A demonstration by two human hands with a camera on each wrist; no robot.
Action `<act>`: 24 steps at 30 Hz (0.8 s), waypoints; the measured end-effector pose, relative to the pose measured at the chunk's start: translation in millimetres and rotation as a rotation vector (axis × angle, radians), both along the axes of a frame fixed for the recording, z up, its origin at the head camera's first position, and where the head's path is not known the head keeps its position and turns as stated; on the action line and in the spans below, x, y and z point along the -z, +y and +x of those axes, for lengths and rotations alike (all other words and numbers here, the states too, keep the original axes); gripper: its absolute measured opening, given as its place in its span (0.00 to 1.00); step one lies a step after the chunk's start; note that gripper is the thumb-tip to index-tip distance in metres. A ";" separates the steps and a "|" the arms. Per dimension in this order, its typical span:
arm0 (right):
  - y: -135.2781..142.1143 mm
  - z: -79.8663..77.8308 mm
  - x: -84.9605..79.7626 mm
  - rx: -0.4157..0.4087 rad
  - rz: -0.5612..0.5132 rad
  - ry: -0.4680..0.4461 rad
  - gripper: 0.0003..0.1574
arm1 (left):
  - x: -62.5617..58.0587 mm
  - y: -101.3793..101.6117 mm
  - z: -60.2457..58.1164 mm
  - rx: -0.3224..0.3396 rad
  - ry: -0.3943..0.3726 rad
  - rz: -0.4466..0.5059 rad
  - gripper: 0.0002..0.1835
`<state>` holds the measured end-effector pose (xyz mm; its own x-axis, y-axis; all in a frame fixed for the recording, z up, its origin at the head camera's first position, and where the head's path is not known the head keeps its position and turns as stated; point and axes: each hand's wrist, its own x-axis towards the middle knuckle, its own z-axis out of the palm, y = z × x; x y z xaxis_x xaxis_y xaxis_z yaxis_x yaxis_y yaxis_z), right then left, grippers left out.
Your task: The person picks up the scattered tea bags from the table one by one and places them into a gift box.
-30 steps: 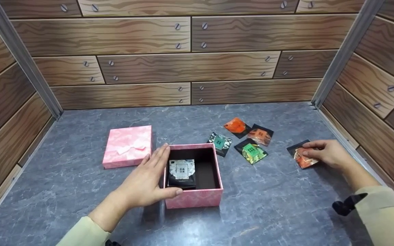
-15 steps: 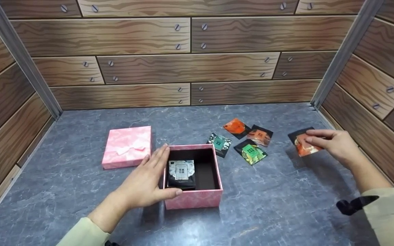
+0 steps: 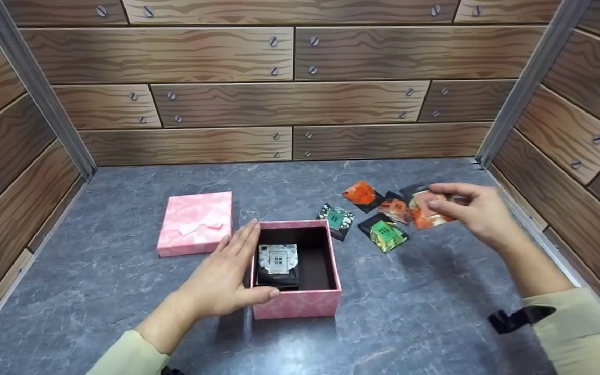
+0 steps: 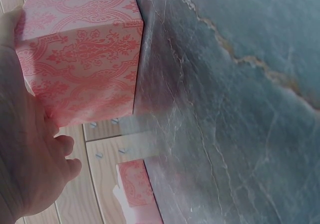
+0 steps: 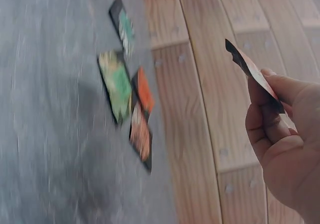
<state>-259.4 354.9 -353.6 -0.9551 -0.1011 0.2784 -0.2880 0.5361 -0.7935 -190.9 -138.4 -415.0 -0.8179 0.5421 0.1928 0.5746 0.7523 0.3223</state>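
Against the left side of an open pink patterned box (image 3: 297,304), my left hand (image 3: 222,276) rests with fingers extended along the rim and the thumb over the near left corner. Inside the box's left part lies a grey-and-black sachet (image 3: 278,260); the right part shows dark bare bottom. Between thumb and fingers, my right hand (image 3: 482,213) pinches an orange-and-black sachet (image 3: 429,208) in the air, right of the other sachets. In the right wrist view the pinched sachet (image 5: 254,74) is seen nearly edge-on.
Right of the box lie a teal-and-black sachet (image 3: 336,219), a green one (image 3: 383,232), a bright orange one (image 3: 361,195) and a brownish-orange one (image 3: 394,208). The pink lid with a bow (image 3: 196,219) sits behind left. Wood-patterned walls enclose the marbled table (image 3: 123,291).
My right hand has lifted the orange-and-black sachet off the table and carried it leftward toward the other sachets. My left hand has stayed on the box.
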 end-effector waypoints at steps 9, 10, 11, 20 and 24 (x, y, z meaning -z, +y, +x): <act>-61.3 14.1 -10.1 -0.116 -0.029 0.042 0.24 | 1.2 0.2 -0.8 0.008 0.007 0.010 0.67; -67.2 15.0 -10.6 -0.130 -0.029 0.053 0.24 | 1.2 0.1 -0.9 0.008 0.007 0.010 0.67; -73.0 16.0 -11.1 -0.144 -0.034 0.058 0.24 | 1.2 0.1 -0.9 0.008 0.007 0.009 0.66; -119.1 21.3 -8.9 -0.247 -0.116 0.005 0.27 | 1.6 -0.3 -0.8 0.006 0.013 0.004 0.66; -136.9 24.4 -4.5 -0.258 -0.080 0.010 0.27 | 1.8 -0.2 -1.1 0.007 0.017 0.006 0.66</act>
